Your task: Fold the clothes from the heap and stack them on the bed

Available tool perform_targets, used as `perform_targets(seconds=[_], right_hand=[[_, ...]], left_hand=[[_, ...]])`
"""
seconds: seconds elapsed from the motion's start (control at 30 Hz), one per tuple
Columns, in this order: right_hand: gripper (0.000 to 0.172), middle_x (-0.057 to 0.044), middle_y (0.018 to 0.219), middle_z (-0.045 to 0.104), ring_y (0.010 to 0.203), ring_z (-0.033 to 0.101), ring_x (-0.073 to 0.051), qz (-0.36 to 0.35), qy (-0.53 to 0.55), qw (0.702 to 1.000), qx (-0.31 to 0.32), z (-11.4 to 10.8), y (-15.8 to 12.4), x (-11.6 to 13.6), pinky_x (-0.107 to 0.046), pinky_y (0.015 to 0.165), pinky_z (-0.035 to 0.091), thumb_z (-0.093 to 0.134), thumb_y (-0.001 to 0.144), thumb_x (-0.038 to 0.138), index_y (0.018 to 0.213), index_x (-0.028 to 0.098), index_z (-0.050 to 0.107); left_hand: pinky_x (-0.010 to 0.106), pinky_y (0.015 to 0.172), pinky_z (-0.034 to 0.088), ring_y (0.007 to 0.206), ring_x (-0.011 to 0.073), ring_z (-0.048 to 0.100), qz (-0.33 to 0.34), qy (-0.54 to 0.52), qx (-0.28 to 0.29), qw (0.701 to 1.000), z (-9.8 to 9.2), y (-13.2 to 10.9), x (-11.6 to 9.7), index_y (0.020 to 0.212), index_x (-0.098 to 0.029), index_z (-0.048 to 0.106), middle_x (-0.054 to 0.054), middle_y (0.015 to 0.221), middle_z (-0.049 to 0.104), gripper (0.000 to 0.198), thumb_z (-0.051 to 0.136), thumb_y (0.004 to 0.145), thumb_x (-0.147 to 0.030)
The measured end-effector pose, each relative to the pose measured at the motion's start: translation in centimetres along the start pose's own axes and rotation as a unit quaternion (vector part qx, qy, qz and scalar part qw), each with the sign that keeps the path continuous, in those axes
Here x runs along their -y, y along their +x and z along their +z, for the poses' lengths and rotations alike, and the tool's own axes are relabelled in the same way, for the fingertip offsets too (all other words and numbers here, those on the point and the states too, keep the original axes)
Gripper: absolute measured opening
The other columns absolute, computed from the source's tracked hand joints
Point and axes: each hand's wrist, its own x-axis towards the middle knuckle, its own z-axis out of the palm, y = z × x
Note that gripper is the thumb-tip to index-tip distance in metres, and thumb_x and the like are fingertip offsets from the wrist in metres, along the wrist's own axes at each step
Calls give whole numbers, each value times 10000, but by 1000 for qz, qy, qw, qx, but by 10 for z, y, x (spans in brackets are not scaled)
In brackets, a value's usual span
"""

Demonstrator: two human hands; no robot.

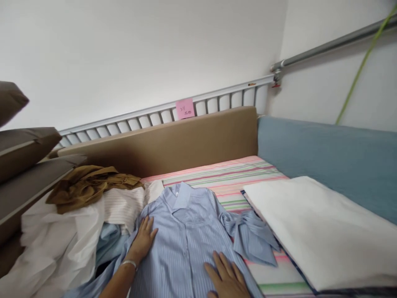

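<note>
A light blue striped button-up shirt [173,256] lies spread out face up, its collar pointing away from me. My left hand [144,236] rests flat near the shirt's left edge, fingers extended, with a silver bracelet on the wrist. Lower down, my right hand [228,279] lies on the right side of the shirt front with its fingers spread; the frame's bottom edge cuts it off. The shirt's right sleeve [252,236] is bunched and folded on the striped sheet [235,182]. Its left sleeve runs down beside my left forearm.
Heaped clothes, among them a white garment [68,240] and a brown one [89,186], lie at left beside stacked cushions [27,145]. A folded white cloth [322,231] lies at right. Behind are a brown backrest [192,138], a blue one [325,153] and a radiator [144,121].
</note>
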Motion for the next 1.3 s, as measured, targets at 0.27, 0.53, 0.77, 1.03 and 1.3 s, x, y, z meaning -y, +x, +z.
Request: perform_targets(seconds=[0.27, 0.53, 0.77, 1.03, 1.3], right_hand=[[515, -102, 1407, 397, 1307, 331, -296, -19, 67, 998, 6, -22, -8, 2, -476, 1061, 276, 556, 696, 229, 1211, 242, 565], [354, -128, 1227, 576, 1142, 528, -242, 42, 80, 951, -296, -62, -14, -41, -391, 986, 404, 400, 839, 222, 1105, 175, 628], [574, -167, 1277, 507, 1126, 509, -328, 170, -3, 955, -243, -60, -14, -63, -460, 877, 454, 525, 739, 160, 1309, 194, 465], [476, -158, 1229, 560, 1089, 539, -316, 155, -20, 954, -257, -65, -18, -63, -462, 864, 462, 487, 781, 198, 1254, 160, 523], [309, -124, 1148, 630, 1015, 608, -256, -1, -18, 922, -388, -53, -15, -53, -421, 840, 510, 427, 828, 220, 1032, 188, 656]], left_hand=[[485, 983, 369, 1264, 298, 397, -44, 79, 64, 994, -55, 20, -22, 1228, -168, 521, 140, 1352, 469, 420, 466, 837, -312], [409, 1070, 280, 1341, 256, 280, 60, -30, 78, 995, -53, 30, -138, 1351, -211, 407, 95, 1447, 349, 510, 383, 880, -407], [512, 1074, 201, 1377, 283, 159, 40, -7, 65, 997, -23, 27, -157, 1397, -299, 298, 49, 1506, 210, 518, 347, 895, -416], [345, 1021, 346, 1224, 199, 451, 23, -145, -23, 989, -35, 40, -130, 1258, -168, 499, 100, 1310, 520, 425, 412, 863, -298], [289, 983, 348, 1117, 202, 529, -54, -120, -47, 990, -45, 70, -110, 1116, -89, 570, 144, 1131, 613, 357, 458, 777, -112]])
